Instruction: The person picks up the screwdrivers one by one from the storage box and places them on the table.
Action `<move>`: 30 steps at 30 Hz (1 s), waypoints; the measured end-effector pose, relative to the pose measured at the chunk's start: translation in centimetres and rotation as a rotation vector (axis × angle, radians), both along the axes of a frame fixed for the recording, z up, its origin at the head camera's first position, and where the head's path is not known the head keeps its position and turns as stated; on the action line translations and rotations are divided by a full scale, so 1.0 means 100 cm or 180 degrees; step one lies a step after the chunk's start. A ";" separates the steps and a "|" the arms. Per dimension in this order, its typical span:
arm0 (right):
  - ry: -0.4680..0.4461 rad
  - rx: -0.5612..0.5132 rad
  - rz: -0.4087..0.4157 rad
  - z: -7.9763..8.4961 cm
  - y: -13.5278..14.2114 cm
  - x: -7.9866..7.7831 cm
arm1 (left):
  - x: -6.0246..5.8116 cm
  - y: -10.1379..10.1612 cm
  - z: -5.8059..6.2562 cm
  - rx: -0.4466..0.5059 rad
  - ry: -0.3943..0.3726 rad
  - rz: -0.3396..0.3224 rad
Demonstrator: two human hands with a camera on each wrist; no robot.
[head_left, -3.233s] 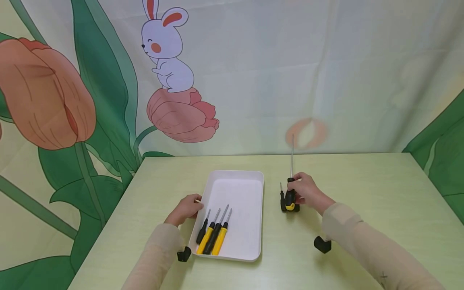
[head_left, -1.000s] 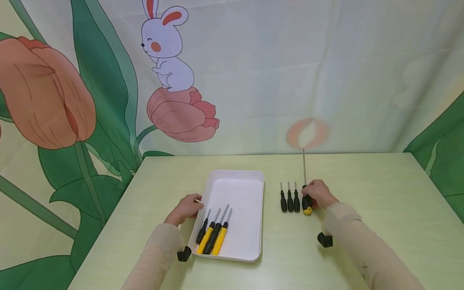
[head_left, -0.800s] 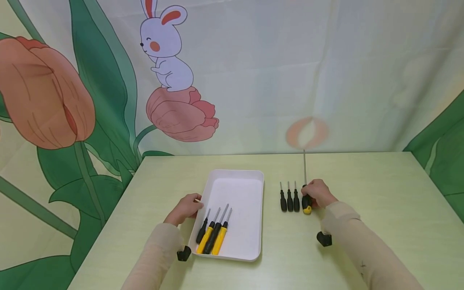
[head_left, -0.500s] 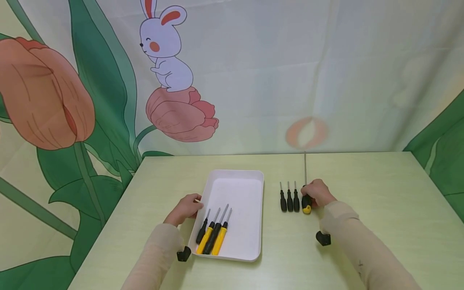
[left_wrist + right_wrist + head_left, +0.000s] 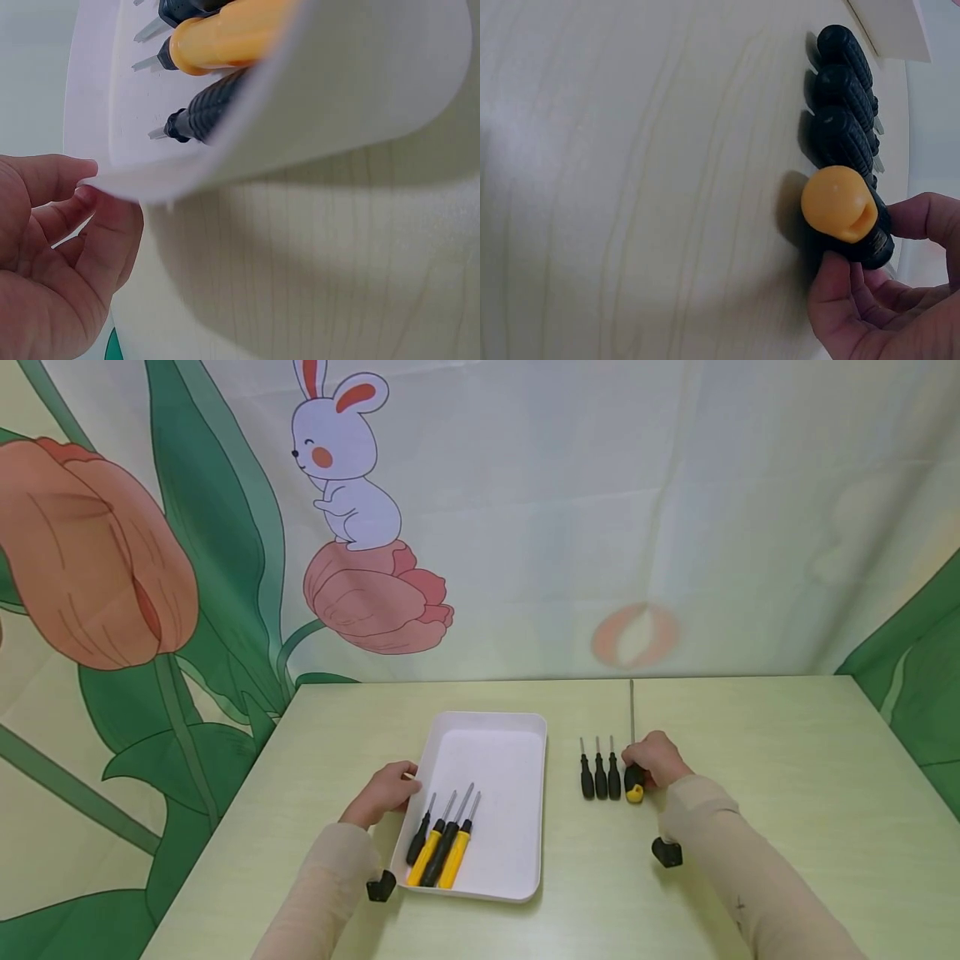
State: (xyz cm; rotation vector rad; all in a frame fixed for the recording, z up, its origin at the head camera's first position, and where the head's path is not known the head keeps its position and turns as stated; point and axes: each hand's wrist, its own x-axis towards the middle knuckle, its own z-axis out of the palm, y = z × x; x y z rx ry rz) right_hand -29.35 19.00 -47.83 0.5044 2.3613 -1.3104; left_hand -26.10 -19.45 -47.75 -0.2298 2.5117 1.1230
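My right hand (image 5: 660, 760) grips the handle of a long-shafted screwdriver (image 5: 634, 777), black with a yellow end cap, its shaft pointing away from me. Thumb and fingers sit on either side of that handle in the right wrist view. Just left of it, three small black screwdrivers (image 5: 601, 777) lie side by side on the table. My left hand (image 5: 386, 793) pinches the left rim of a white tray (image 5: 510, 852); in the left wrist view, thumb and fingers (image 5: 112, 232) close on the rim. Inside the tray lie several screwdrivers (image 5: 442, 852), black and yellow.
The pale wooden table (image 5: 787, 777) reaches back to a printed curtain (image 5: 525, 527) with a rabbit and tulips. Black blocks (image 5: 667, 852) are fixed at both wrists. The tray stands between the hands.
Since the oldest frame, my right hand has moved the long screwdriver right and down, from over the small screwdrivers to beside them. Lately its tip lowers slightly. The left hand stays put.
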 end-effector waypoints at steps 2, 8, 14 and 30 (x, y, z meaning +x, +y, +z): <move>0.0000 -0.0023 0.0011 0.000 0.000 0.000 | 0.000 0.000 0.000 -0.0007 0.0013 -0.0017; 0.0019 -0.0084 0.0011 0.000 0.002 -0.001 | 0.000 0.000 0.001 -0.0005 0.0021 -0.0001; 0.0024 -0.0110 0.0024 -0.001 0.003 0.000 | 0.002 0.001 0.002 -0.0012 0.0038 -0.0033; 0.0030 -0.0058 0.0035 -0.005 0.002 0.000 | 0.001 0.000 0.000 0.0061 0.0048 -0.0042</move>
